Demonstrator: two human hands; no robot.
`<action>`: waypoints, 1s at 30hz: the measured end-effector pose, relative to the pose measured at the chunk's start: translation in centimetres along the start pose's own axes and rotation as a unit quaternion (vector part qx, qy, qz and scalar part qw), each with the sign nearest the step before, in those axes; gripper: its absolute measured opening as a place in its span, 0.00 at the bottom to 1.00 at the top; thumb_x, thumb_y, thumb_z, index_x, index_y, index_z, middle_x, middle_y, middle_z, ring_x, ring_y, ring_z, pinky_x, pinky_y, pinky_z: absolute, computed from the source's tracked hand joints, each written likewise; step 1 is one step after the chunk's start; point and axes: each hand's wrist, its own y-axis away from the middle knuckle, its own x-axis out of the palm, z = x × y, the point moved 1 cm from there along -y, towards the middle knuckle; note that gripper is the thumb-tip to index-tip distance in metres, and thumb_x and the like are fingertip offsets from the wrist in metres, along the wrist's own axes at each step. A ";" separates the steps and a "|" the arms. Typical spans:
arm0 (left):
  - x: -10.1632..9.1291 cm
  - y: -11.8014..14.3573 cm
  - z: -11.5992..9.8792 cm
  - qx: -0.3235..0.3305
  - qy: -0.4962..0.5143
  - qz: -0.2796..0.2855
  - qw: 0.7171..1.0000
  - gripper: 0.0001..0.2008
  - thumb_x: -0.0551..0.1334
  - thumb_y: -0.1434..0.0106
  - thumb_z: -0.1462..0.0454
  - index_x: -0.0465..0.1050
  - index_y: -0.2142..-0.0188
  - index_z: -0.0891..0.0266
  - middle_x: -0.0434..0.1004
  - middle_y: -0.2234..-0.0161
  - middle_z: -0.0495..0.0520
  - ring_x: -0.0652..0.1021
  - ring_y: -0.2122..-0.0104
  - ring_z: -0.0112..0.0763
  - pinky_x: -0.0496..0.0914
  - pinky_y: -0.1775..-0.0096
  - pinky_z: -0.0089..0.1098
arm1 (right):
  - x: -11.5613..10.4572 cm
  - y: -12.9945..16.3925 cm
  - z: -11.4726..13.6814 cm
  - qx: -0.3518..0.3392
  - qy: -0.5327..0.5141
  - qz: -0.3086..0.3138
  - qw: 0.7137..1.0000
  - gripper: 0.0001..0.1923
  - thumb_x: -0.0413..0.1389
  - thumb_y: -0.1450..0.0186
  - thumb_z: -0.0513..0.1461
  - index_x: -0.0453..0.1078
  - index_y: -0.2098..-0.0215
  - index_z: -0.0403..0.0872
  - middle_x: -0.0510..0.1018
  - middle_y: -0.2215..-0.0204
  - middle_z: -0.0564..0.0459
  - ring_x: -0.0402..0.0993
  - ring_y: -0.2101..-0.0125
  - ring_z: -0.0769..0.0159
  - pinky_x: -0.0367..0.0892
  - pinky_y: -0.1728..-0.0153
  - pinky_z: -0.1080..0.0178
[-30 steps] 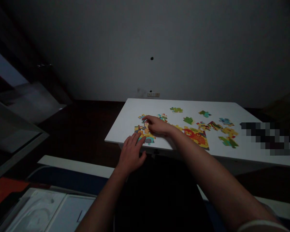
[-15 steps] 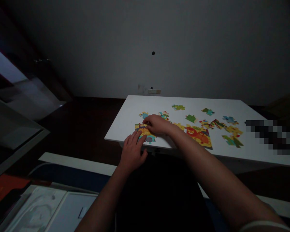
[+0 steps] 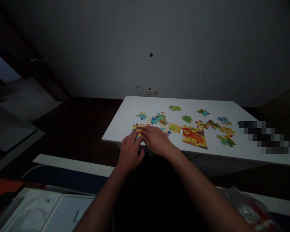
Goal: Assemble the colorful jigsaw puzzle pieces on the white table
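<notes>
My left hand [image 3: 130, 150] lies over the table's front edge, fingers stretched and apart on a partly joined yellow and blue jigsaw section [image 3: 136, 127]. From the right, my right hand [image 3: 157, 139] rests its fingertips on the same section, its fingers laid out flat. Both hands cover much of that section, so its lower part is hidden. Just right of it lie a yellow puzzle piece [image 3: 174, 128] and a joined puzzle block with red lions [image 3: 194, 137]. Behind my hands are a blue and yellow piece [image 3: 141, 116] and a cluster of colourful pieces [image 3: 160, 118].
Several loose pieces, such as a green one [image 3: 187, 119] and a blue one [image 3: 223, 120], are scattered across the white table [image 3: 118, 127]. A pixelated dark object [image 3: 263, 137] is at the right. An open white box [image 3: 29, 209] sits lower left; clear plastic packaging [image 3: 250, 209] is lower right.
My right hand has come down and nearer to me, from a pinch at the section's upper right to lying flat over its right side. My left hand stays on it. The view shifted slightly.
</notes>
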 end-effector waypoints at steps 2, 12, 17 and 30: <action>0.1 0.0 0.1 0.001 0.006 -0.016 1.000 0.34 0.70 0.25 0.60 0.80 0.22 0.43 0.77 0.17 0.59 0.74 0.17 0.67 0.71 0.19 0.70 | 1.2 1.4 0.7 0.023 -0.014 -0.014 1.000 0.28 0.53 0.11 0.41 0.79 0.18 0.52 0.80 0.18 0.42 0.74 0.18 0.47 0.68 0.16 0.47; -1.3 -1.8 -1.0 -0.011 -0.004 0.024 1.000 0.38 0.69 0.29 0.64 0.79 0.20 0.54 0.77 0.18 0.68 0.75 0.17 0.65 0.71 0.17 0.61 | 2.9 2.0 1.0 0.059 -0.035 -0.009 0.998 0.38 0.54 0.12 0.46 0.63 0.07 0.50 0.62 0.10 0.41 0.57 0.09 0.44 0.56 0.09 0.36; -5.5 -4.4 0.1 0.000 0.014 0.116 0.993 0.33 0.66 0.29 0.67 0.84 0.26 0.57 0.82 0.21 0.63 0.81 0.23 0.56 0.75 0.22 0.51 | 3.3 2.1 1.0 0.050 -0.034 -0.012 0.998 0.40 0.55 0.12 0.48 0.61 0.08 0.40 0.58 0.09 0.35 0.54 0.09 0.42 0.54 0.08 0.36; -2.2 -19.0 3.2 -0.088 0.000 0.116 0.989 0.30 0.69 0.22 0.61 0.81 0.23 0.60 0.87 0.25 0.67 0.84 0.26 0.55 0.75 0.25 0.45 | 2.7 2.1 1.3 0.059 -0.020 -0.006 0.998 0.43 0.57 0.13 0.57 0.61 0.07 0.51 0.58 0.08 0.43 0.53 0.08 0.44 0.52 0.08 0.38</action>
